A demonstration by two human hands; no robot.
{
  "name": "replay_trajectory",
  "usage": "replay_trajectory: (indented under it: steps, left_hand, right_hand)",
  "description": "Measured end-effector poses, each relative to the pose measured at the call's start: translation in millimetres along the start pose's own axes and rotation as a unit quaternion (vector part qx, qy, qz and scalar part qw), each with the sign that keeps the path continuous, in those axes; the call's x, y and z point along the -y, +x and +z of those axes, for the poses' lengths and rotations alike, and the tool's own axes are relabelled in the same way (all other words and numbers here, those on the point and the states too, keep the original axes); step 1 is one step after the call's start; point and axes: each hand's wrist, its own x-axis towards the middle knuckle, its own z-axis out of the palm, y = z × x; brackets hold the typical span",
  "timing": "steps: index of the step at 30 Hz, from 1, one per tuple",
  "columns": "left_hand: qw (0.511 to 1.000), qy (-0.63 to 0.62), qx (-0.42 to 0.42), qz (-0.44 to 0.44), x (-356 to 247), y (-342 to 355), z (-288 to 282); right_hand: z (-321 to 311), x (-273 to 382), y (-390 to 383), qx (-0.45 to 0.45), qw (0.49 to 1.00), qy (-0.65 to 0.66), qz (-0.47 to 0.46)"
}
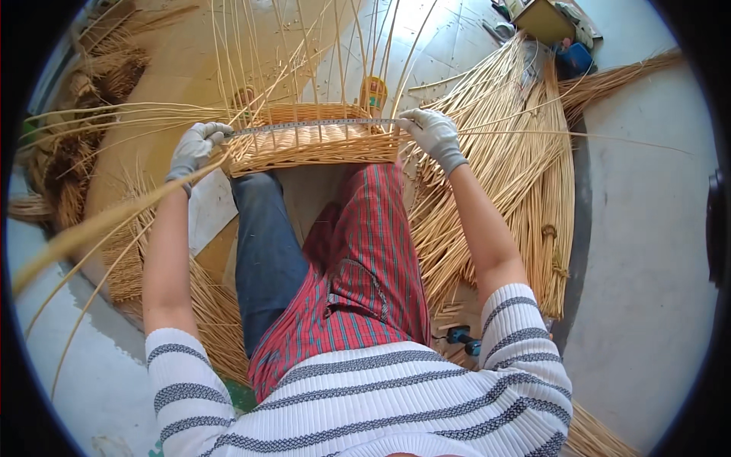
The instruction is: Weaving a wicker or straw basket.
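Observation:
A half-woven wicker basket [320, 154], oblong with low sides, rests across my knees, its long uncut stakes fanning up and outward. Over its open top runs a thin grey measuring tape [312, 123] with dark marks, bowed slightly. In a pale work glove, my left hand [196, 146] closes on the tape's left end by the basket's left corner. At the opposite corner my right hand [431, 131], gloved too, pinches the other end. Where exactly each hand's fingertips sit on the tape is too small to make out.
A big heap of wicker rods [518, 175] spreads over the floor at right. More rods [205, 308] lie by my left leg. Dark bundled fibre [84, 129] is piled far left. Long stakes reach past both my hands. A blue container [575, 59] stands at the back right.

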Motion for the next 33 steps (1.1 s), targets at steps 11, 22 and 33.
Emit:
replay_trajectory:
  steps: [11, 22, 33]
  left_hand:
    - [0.996, 0.022, -0.078, -0.04, -14.4, -1.7, 1.2]
    - [0.996, 0.043, -0.071, -0.041, -6.4, 9.4, -8.1]
    - [0.991, 0.081, -0.111, 0.006, 14.0, 11.2, 1.0]
  right_hand:
    - [8.1, -5.9, 5.8, 0.027, 0.992, 0.125, 0.023]
    - [13.9, -11.0, 14.3, 0.025, 0.991, 0.12, -0.047]
    - [-2.5, -2.1, 20.4, 0.079, 0.99, 0.025, -0.116]
